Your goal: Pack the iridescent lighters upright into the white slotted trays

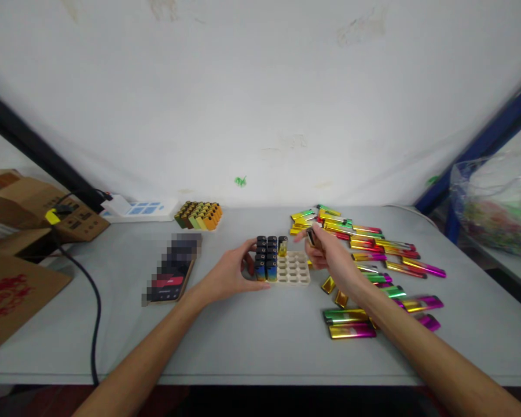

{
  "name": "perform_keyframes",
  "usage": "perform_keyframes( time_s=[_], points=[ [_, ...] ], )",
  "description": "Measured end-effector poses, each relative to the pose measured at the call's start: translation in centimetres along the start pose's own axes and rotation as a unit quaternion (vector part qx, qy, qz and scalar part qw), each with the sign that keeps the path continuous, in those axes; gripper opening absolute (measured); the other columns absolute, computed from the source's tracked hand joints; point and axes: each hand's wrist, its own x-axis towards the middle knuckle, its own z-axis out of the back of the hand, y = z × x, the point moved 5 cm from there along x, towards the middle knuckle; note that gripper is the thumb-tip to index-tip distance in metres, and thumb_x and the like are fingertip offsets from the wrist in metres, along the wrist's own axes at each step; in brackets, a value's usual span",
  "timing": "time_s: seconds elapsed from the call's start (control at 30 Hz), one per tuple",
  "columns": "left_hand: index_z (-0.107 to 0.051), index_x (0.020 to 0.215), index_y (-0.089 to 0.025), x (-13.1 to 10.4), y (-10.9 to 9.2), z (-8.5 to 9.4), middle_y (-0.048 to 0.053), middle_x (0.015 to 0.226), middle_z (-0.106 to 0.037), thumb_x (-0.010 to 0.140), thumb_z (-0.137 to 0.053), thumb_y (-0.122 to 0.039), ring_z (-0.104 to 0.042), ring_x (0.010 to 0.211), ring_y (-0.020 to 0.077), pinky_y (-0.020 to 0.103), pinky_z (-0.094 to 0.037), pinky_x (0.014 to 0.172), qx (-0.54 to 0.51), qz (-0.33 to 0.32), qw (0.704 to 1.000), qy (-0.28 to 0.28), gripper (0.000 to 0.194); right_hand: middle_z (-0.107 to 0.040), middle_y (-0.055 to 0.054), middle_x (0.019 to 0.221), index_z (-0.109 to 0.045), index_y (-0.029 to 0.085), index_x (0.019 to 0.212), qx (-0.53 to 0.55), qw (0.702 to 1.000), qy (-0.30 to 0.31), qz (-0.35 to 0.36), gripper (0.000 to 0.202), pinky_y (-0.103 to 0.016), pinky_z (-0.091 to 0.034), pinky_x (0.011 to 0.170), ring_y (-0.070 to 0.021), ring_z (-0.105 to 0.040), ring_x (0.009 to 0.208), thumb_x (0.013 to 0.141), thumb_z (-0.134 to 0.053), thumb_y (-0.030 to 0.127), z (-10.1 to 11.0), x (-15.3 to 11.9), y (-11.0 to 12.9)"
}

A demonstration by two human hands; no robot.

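A grey table [252,341] is filling the view, backed by a white wall [260,87]. At nine o'clock, brown cardboard boxes [21,231] are lying open, one flap carrying red print too blurred to read. At three o'clock a clear plastic bag [499,202] is sitting off the table's edge. Loose metallic lighters [373,255], gold fading to green, red and magenta, are lying scattered from one to four o'clock. A phone [173,272] with a blurred screen is resting at nine o'clock of the tray, a black cable [93,301] curving past it; a white power strip [134,209] and a filled tray of lighters [198,215] are standing at eleven o'clock.

At centre, the cream tray [293,269] is holding upright lighters in its left columns, its right cells standing open. The left hand [230,275] is cupping the tray's left side, fingers curled against it. The right hand [330,255], at two o'clock of the tray, is pinching one lighter [311,236] between its fingertips, above the tray's far right corner.
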Motion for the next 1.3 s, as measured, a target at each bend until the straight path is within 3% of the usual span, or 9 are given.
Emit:
perform_keyframes(
  time_s=[0.07, 0.17, 0.3, 0.47, 0.6, 0.7, 0.8, 1.0, 1.3],
  points=[
    [-0.049, 0.143, -0.020, 0.0, 0.0, 0.0, 0.007, 0.114, -0.072, 0.067, -0.091, -0.050, -0.067, 0.078, 0.0182, 0.031, -0.057, 0.071, -0.001, -0.002, 1.000, -0.002, 0.092, -0.038, 0.006, 0.065, -0.068, 0.022, 0.100, -0.009, 0.999, 0.008, 0.030, 0.048, -0.024, -0.029, 0.046, -0.0112, -0.032, 0.050, 0.095, -0.053, 0.067, 0.1, 0.1, 0.1],
    [-0.050, 0.143, -0.019, 0.0, 0.1, -0.1, 0.007, 0.112, -0.073, 0.066, -0.091, -0.051, -0.067, 0.078, 0.0183, 0.031, -0.057, 0.071, 0.000, -0.007, 1.000, -0.002, 0.093, -0.054, 0.001, 0.080, -0.068, 0.023, 0.103, -0.074, 0.995, 0.008, 0.069, 0.045, -0.027, -0.047, 0.061, -0.0149, -0.052, 0.067, 0.097, -0.053, 0.065, 0.2, -0.1, 0.5],
    [-0.047, 0.147, -0.020, -0.1, 0.2, -0.1, 0.007, 0.113, -0.072, 0.067, -0.091, -0.050, -0.067, 0.077, 0.0179, 0.030, -0.057, 0.071, -0.007, -0.008, 1.000, -0.005, 0.096, -0.056, -0.001, 0.094, -0.065, 0.023, 0.100, -0.128, 0.987, 0.011, 0.100, 0.034, -0.031, -0.056, 0.072, -0.0175, -0.058, 0.082, 0.093, -0.067, 0.057, -0.1, -0.6, 0.9],
    [-0.047, 0.147, -0.020, 0.0, 0.1, -0.2, 0.006, 0.111, -0.072, 0.068, -0.091, -0.048, -0.067, 0.076, 0.0176, 0.031, -0.057, 0.072, -0.006, -0.009, 1.000, -0.002, 0.095, -0.051, 0.001, 0.080, -0.058, 0.023, 0.082, -0.171, 0.972, -0.012, 0.160, 0.034, -0.032, -0.055, 0.075, -0.0164, -0.053, 0.077, 0.092, -0.070, 0.053, 0.3, -0.4, 1.0],
    [-0.048, 0.145, -0.020, 0.0, 0.0, -0.1, 0.006, 0.113, -0.072, 0.069, -0.090, -0.047, -0.066, 0.076, 0.0168, 0.030, -0.057, 0.072, -0.006, -0.010, 1.000, 0.004, 0.092, -0.061, 0.001, 0.073, -0.063, 0.022, 0.087, -0.226, 0.957, -0.047, 0.178, 0.033, -0.035, -0.053, 0.078, -0.0185, -0.061, 0.074, 0.091, -0.071, 0.054, 0.6, -0.3, 1.2],
    [-0.049, 0.144, -0.021, 0.0, 0.1, -0.1, 0.007, 0.116, -0.072, 0.068, -0.090, -0.048, -0.066, 0.078, 0.0172, 0.029, -0.056, 0.071, -0.008, -0.010, 1.000, 0.004, 0.091, -0.074, -0.003, 0.082, -0.070, 0.022, 0.092, -0.301, 0.927, -0.077, 0.209, 0.031, -0.041, -0.053, 0.088, -0.0236, -0.070, 0.083, 0.090, -0.073, 0.053, 0.5, -0.7, 1.9],
    [-0.049, 0.144, -0.020, 0.0, 0.2, -0.2, 0.007, 0.116, -0.072, 0.068, -0.090, -0.049, -0.067, 0.081, 0.0182, 0.030, -0.056, 0.072, -0.011, -0.014, 1.000, 0.004, 0.091, -0.079, -0.004, 0.088, -0.074, 0.024, 0.097, -0.361, 0.899, -0.076, 0.238, 0.027, -0.041, -0.055, 0.086, -0.0254, -0.074, 0.084, 0.091, -0.074, 0.050, 0.0, -1.1, 2.2],
    [-0.049, 0.143, -0.020, 0.0, 0.2, -0.2, 0.006, 0.109, -0.072, 0.067, -0.091, -0.050, -0.067, 0.078, 0.0178, 0.030, -0.057, 0.072, -0.004, -0.010, 1.000, -0.002, 0.092, -0.080, -0.005, 0.087, -0.075, 0.024, 0.098, -0.422, 0.860, -0.075, 0.276, 0.028, -0.040, -0.057, 0.081, -0.0249, -0.074, 0.078, 0.094, -0.069, 0.052, -0.5, -1.0, 1.7],
    [-0.051, 0.142, -0.019, 0.0, 0.1, -0.2, 0.005, 0.109, -0.072, 0.068, -0.090, -0.050, -0.066, 0.079, 0.0182, 0.030, -0.056, 0.072, -0.004, -0.009, 1.000, -0.004, 0.089, -0.079, -0.012, 0.089, -0.076, 0.022, 0.099, -0.546, 0.769, -0.079, 0.323, 0.033, -0.042, -0.054, 0.082, -0.0270, -0.071, 0.080, 0.100, -0.061, 0.051, -1.1, -1.1, 1.5]
  ],
)
